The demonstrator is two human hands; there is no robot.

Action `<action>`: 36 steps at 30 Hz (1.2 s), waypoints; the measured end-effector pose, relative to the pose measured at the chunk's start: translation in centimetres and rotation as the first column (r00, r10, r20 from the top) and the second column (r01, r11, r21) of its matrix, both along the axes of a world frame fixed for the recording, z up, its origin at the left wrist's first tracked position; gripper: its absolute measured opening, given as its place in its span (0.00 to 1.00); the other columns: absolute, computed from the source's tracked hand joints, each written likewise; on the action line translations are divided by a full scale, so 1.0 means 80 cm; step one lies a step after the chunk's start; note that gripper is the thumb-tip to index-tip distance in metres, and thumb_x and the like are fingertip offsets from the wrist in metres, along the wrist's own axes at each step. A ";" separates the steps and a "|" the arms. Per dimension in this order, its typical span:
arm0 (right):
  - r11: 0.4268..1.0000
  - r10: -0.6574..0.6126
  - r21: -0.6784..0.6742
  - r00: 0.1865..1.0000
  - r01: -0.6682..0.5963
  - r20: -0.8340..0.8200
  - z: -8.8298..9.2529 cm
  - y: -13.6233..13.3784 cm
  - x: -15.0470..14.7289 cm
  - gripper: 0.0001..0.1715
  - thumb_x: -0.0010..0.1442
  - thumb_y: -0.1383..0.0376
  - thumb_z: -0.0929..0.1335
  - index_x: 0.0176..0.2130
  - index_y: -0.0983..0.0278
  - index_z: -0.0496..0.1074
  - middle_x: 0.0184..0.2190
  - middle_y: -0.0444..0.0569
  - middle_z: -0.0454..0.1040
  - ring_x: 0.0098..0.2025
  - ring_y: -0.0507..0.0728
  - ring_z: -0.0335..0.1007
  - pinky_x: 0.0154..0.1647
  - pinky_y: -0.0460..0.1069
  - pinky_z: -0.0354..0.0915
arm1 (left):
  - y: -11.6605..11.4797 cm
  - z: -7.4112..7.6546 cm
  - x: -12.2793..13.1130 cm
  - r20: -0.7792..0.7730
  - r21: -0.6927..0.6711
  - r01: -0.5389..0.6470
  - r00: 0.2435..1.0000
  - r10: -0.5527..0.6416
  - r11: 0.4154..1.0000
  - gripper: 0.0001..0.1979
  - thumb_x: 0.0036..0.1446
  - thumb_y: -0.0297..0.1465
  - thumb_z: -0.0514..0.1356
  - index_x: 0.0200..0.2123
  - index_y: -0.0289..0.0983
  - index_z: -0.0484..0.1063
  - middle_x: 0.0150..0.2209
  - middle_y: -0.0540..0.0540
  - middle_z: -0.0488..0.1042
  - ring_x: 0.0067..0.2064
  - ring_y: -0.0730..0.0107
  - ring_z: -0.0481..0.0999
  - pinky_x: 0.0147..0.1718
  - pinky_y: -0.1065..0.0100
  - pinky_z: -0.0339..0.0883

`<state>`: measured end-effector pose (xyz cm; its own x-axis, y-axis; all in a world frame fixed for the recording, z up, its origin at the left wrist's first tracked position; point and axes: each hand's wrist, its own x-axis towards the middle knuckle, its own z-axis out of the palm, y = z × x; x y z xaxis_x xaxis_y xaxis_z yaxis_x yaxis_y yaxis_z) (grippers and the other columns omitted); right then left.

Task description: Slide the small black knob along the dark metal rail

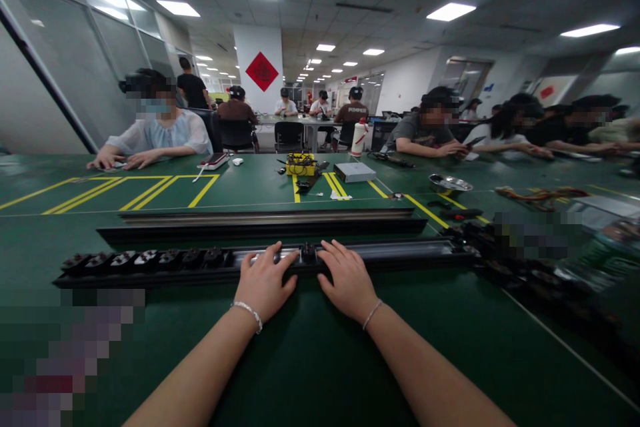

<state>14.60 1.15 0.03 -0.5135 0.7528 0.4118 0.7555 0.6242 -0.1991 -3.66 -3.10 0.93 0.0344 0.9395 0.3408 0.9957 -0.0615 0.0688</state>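
A long black rail (410, 253) with a shiny inner channel lies across the table before me. Several black socket-like modules (170, 257) sit in a row along its left part. Near the middle, one more small black module (309, 252) stands in the channel between my hands. My left hand (265, 283) rests on the rail just left of that module, fingers spread, thumb along the near side. To the module's right, my right hand (347, 280) lies on the rail with its fingers stretched out. Neither hand is closed around anything that I can see.
Behind the rail lie long dark strips (265, 223). More black modules (545, 273) are heaped at the right, near a metal bowl (450, 183). Farther back stand a yellow basket (300, 164), a grey box (354, 172) and a bottle (359, 139). Other people sit around the table.
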 end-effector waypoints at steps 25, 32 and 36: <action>1.000 0.010 -0.004 0.999 -0.010 -0.035 0.000 0.000 0.000 0.23 0.54 0.63 0.63 0.51 0.60 0.63 0.57 0.48 0.59 0.59 0.58 0.48 0.56 0.55 0.47 | 0.003 -0.006 -0.001 -0.028 0.015 0.134 0.991 -0.133 0.991 0.24 0.50 0.33 0.55 0.53 0.43 0.61 0.58 0.42 0.59 0.58 0.59 0.58 0.54 0.58 0.56; 1.000 0.004 -0.005 1.000 -0.005 -0.025 0.001 0.000 0.001 0.24 0.54 0.63 0.63 0.51 0.60 0.63 0.57 0.48 0.60 0.59 0.58 0.48 0.56 0.55 0.47 | 0.003 -0.006 0.000 -0.019 0.004 0.122 0.992 -0.122 0.993 0.24 0.50 0.33 0.54 0.53 0.43 0.61 0.58 0.43 0.58 0.59 0.59 0.57 0.53 0.57 0.56; 1.000 0.006 -0.005 0.999 -0.006 -0.031 0.000 0.000 0.001 0.24 0.54 0.63 0.63 0.51 0.60 0.63 0.57 0.48 0.60 0.60 0.58 0.48 0.56 0.55 0.47 | 0.003 -0.007 0.000 -0.022 0.000 0.118 0.993 -0.118 0.993 0.24 0.50 0.33 0.55 0.53 0.44 0.60 0.59 0.43 0.58 0.59 0.59 0.57 0.52 0.57 0.56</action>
